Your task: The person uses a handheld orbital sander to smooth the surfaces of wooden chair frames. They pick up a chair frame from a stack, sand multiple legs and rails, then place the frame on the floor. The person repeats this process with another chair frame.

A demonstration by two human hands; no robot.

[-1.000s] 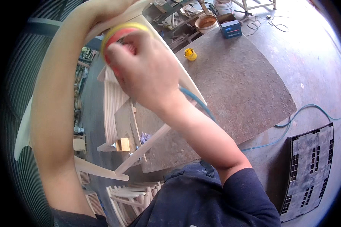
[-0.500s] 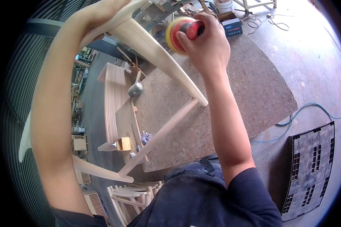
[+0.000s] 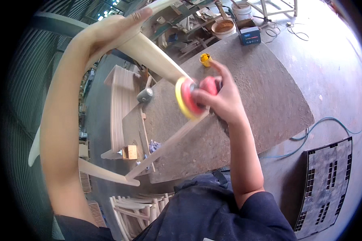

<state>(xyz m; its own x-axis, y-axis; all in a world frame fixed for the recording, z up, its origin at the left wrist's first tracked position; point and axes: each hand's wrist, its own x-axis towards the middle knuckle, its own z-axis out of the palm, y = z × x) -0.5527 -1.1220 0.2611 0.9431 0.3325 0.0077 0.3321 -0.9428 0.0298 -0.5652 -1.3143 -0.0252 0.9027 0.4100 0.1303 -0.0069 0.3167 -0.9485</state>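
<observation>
Left hand (image 3: 113,32) is raised and bent inward at the wrist (image 3: 83,46), one digit (image 3: 142,15) stretched out. Right hand (image 3: 223,96) is held nearer the torso (image 3: 207,213), curled in a grip, index finger (image 3: 221,70) extended.

A woodworking shop surrounds a broad worktop (image 3: 269,88).
A sander (image 3: 187,94), mallet (image 3: 145,94), hose (image 3: 330,119), buckets (image 3: 242,13), scrap wood (image 3: 193,46) and stacked bare wooden parts (image 3: 122,108) mark the trade.

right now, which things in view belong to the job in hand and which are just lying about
In use:
- red tool with yellow disc, held in the right hand
- pale wooden frame, with the left hand on it

Apparently just lying about:
- mallet
- yellow cup
- dark blue box
- slotted panel
</observation>
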